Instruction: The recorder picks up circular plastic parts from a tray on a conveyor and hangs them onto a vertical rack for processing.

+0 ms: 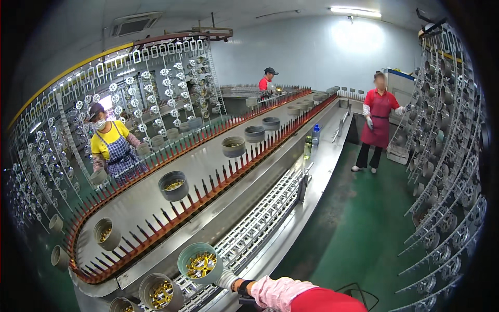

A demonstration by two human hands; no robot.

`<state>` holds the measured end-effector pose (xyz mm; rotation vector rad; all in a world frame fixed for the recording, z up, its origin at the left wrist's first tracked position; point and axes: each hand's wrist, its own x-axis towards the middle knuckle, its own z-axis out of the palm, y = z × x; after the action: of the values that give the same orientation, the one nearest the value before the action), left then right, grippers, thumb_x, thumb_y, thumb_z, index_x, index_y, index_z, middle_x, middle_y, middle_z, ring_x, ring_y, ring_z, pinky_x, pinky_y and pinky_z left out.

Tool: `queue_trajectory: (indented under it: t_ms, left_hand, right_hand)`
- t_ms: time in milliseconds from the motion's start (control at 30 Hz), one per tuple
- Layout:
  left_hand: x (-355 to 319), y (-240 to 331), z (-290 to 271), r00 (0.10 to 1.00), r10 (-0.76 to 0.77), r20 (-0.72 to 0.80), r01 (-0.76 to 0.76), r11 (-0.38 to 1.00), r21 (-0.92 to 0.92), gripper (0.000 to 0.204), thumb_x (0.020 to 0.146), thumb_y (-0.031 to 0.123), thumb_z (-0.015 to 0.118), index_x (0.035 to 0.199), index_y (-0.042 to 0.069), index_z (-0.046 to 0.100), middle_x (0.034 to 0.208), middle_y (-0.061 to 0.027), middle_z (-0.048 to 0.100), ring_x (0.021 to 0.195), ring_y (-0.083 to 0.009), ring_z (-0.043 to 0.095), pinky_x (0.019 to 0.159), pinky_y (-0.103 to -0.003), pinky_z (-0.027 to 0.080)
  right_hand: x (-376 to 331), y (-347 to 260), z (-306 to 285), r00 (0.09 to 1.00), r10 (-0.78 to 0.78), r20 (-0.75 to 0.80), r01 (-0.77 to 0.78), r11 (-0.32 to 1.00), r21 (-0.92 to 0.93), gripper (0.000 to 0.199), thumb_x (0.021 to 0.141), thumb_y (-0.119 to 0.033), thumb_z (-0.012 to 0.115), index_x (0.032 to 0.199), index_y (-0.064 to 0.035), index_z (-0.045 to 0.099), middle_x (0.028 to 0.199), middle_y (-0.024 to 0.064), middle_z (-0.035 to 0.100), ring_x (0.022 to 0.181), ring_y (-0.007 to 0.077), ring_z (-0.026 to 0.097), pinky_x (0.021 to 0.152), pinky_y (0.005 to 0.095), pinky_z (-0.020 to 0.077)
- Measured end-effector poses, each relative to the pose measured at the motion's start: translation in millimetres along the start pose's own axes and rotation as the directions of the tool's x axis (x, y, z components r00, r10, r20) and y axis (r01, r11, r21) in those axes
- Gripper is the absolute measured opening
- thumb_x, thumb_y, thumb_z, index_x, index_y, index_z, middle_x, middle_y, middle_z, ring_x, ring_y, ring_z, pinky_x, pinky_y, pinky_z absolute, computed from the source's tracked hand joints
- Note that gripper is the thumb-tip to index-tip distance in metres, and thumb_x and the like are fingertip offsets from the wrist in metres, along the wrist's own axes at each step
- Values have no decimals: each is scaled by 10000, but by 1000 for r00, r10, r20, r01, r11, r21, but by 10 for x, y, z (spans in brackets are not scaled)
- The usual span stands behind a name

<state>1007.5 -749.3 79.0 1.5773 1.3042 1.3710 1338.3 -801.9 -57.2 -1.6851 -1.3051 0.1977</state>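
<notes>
My left hand (227, 280), in a white glove with a pink sleeve and a dark wristband, reaches in from the lower edge. It grips a round grey tin (200, 264) filled with gold-coloured metal parts. The tin is tilted toward me over the white roller track (260, 218) at the near end of the line. Two similar tins of gold parts (161, 292) (125, 306) sit just left of it. My right hand is out of view.
A long oval conveyor (208, 156) edged with red-tipped spikes carries several grey tins (173, 185). Racks of hanging metal rings (442, 156) line both sides. Three people work nearby: one in yellow (112, 148), two in red (379, 122) (268, 83). The green floor (358, 223) lies to the right.
</notes>
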Motion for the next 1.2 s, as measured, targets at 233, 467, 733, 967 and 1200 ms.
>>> queue_trajectory:
  t_ms: [233, 467, 733, 967, 1200]
  left_hand:
    - [-1195, 1305, 1109, 701, -123, 703, 25, 989, 148, 395, 871, 233, 434, 1187, -2, 406, 1125, -187, 451, 1016, -261, 440, 865, -356, 357]
    - [-1682, 1316, 2445, 749, 284, 598, -466, 868, 172, 276, 857, 215, 440, 1051, 36, 520, 852, -117, 590, 774, -231, 558, 690, -327, 442]
    - [-1969, 1412, 3249, 807, -39, 589, -293, 840, 457, 270, 836, 203, 453, 1048, 52, 524, 893, -125, 586, 814, -256, 556, 722, -337, 440]
    - [-2138, 1422, 3796, 821, -151, 550, -271, 745, 609, 268, 817, 193, 466, 1045, 67, 527, 929, -131, 582, 848, -277, 554, 750, -346, 439]
    - [-2370, 1234, 4093, 816, -232, 529, -293, 623, 725, 269, 798, 183, 478, 1042, 81, 530, 966, -138, 578, 882, -298, 552, 778, -354, 437]
  right_hand:
    - [-171, -597, -1423, 951, 22, 309, -27, 1000, 12, 298, 768, -150, 478, 1045, -48, 524, 949, 173, 583, 859, 291, 557, 754, 356, 428]
    - [87, -50, -3203, 716, -230, 659, -133, 881, 453, 297, 847, -184, 483, 1126, -83, 495, 956, 99, 571, 846, 150, 549, 732, 292, 458]
    - [1614, 1836, -5447, 933, 348, -92, -325, 925, 197, 397, 781, -285, 543, 1096, -47, 504, 1050, 154, 565, 949, 256, 536, 825, 311, 409]
    - [2603, 3727, -5729, 764, 502, -406, -521, 850, 70, 517, 748, -311, 542, 1151, 0, 454, 1144, 205, 489, 1093, 331, 436, 898, 345, 364]
    - [3075, 4041, -5454, 910, 365, -197, -414, 821, -392, 242, 770, -243, 513, 933, -92, 609, 973, 115, 599, 942, 284, 541, 824, 355, 423]
